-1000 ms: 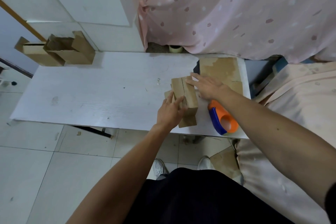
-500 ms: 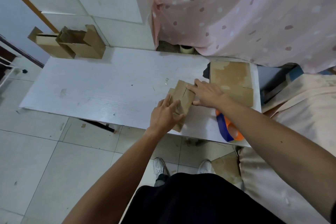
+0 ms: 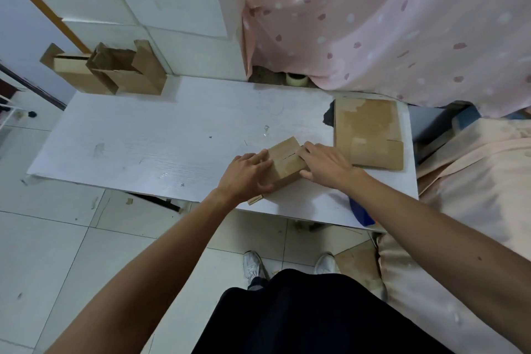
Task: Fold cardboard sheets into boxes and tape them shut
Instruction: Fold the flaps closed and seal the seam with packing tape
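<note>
Box (image 3: 287, 162): held at the table's (image 3: 143, 146) near edge, folded, seemingly untaped.
Left hand (image 3: 247, 174): fingers curled round its side.
Right hand (image 3: 324, 164): fingers pressed flat on top.
Done: folded boxes (image 3: 115, 75) at far-left corner.
Pending: taping; flat sheets (image 3: 367, 129).

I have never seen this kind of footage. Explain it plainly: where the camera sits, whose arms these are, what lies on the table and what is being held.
There is no machine here: a person wears one camera on the head, so you look down along their own arms. The left hand holds the side of a small cardboard box, and the right hand presses flat fingers on its top; the box rests on a white table. To the right lie flat cardboard sheets, folded boxes stand at the far left corner, and a blue and orange tape dispenser peeks from under the right forearm.
</note>
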